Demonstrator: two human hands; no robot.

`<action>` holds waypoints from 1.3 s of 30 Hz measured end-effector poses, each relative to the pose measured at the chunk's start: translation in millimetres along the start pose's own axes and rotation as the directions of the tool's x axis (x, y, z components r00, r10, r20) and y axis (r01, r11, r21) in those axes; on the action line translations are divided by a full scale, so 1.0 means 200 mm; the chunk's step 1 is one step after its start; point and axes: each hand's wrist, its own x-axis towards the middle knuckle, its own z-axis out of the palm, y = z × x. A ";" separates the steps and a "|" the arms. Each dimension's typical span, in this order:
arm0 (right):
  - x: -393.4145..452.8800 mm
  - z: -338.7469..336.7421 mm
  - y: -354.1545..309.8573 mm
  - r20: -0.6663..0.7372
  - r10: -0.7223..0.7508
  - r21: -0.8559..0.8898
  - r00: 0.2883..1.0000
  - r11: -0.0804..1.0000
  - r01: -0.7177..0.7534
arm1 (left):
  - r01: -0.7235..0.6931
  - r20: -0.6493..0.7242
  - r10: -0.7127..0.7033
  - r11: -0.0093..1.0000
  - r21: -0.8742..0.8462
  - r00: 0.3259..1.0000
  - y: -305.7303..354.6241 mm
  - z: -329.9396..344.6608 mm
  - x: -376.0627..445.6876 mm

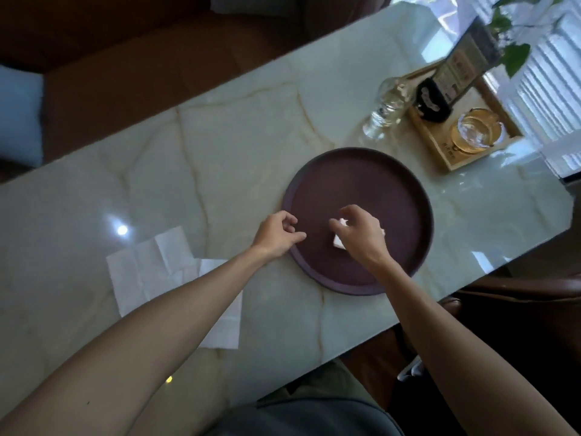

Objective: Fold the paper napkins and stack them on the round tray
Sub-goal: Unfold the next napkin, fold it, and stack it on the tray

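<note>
While the right hand pinches one folded napkin onto the middle of the single round tray, placing appears to be the step in hand. The left hand hovers at the tray's rim, its grip loosely curled and empty. Two unfolded napkins lie overlapping near the tabletop's near edge; the next move, by judgement, calls for release and fetching one.
</note>
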 end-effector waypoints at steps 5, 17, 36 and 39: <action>-0.07 0.19 -0.28 0.187 -0.143 -0.145 0.972 0.974 0.172 | 0.024 -0.129 -0.032 0.998 -0.063 0.991 -0.16 -0.36 -0.14; -0.45 0.88 -0.52 0.436 -0.058 -0.240 0.898 0.954 0.178 | 0.235 -0.212 -0.292 0.937 -0.258 0.933 -0.94 -0.81 -0.60; -0.69 1.49 -0.63 0.245 0.211 0.002 0.946 0.976 -0.218 | 0.410 -0.246 -0.529 0.817 -0.405 0.812 -1.54 -0.93 -0.71; -0.69 1.50 -0.66 0.263 0.266 0.078 0.928 0.952 -0.295 | 0.408 -0.217 -0.548 0.786 -0.465 0.808 -1.58 -0.92 -0.70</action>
